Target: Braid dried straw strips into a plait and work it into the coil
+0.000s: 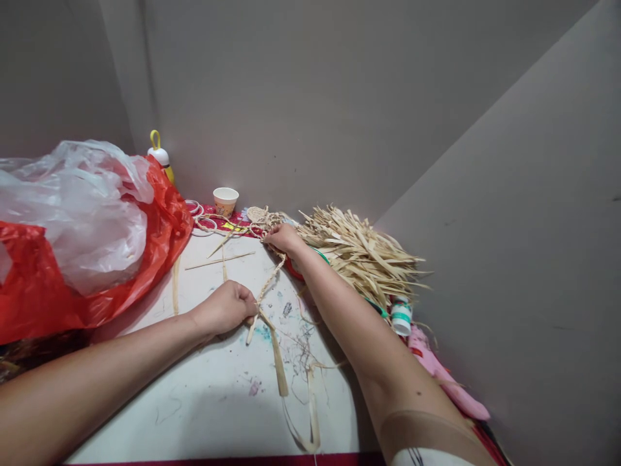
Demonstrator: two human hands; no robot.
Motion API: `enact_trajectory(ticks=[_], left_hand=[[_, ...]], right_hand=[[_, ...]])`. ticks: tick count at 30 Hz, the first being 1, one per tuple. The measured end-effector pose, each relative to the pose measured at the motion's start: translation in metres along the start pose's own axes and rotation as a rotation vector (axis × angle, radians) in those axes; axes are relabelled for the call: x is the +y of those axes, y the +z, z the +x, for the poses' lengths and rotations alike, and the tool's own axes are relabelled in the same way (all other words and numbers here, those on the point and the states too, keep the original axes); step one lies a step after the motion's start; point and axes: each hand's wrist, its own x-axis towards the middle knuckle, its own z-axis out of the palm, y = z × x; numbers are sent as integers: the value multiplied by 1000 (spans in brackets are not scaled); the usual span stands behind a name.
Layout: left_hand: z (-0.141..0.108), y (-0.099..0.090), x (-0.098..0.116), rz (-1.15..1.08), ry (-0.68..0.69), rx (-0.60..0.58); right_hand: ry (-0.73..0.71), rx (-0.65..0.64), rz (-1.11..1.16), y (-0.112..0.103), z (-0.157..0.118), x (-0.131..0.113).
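Note:
A thin braided straw cord (270, 283) slants across the white tabletop between my two hands. My left hand (231, 309) pinches its lower end between thumb and fingers, where loose flat straw strips (278, 362) trail down toward the front edge. Farther back, my right hand (283, 237) is closed on the cord beside a heap of coiled braid (262, 217); its fingertips are partly hidden. Just right of that hand lies a large bundle of dry straw strips (361, 249).
A red and clear plastic bag (97, 220) bulks at the left. Along the back stand a paper cup (226, 202) and a yellow-and-white bottle (159, 155). A white-and-green container (401, 316) and a pink item (449, 375) lie right. Grey walls close in behind.

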Motion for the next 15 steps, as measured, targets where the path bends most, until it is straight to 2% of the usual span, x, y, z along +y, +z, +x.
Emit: enact_trajectory(ticks=[2, 6, 10, 15], left_hand=[[1, 0, -2, 2, 4, -3], [2, 0, -4, 6, 6, -5], [2, 0, -3, 4, 8, 1], [1, 0, -2, 0, 26, 0]], right_hand=[[21, -28, 57, -1, -3, -2], [54, -5, 117, -1, -7, -5], [94, 31, 141, -2, -3, -6], [113, 6, 159, -1, 1, -10]])
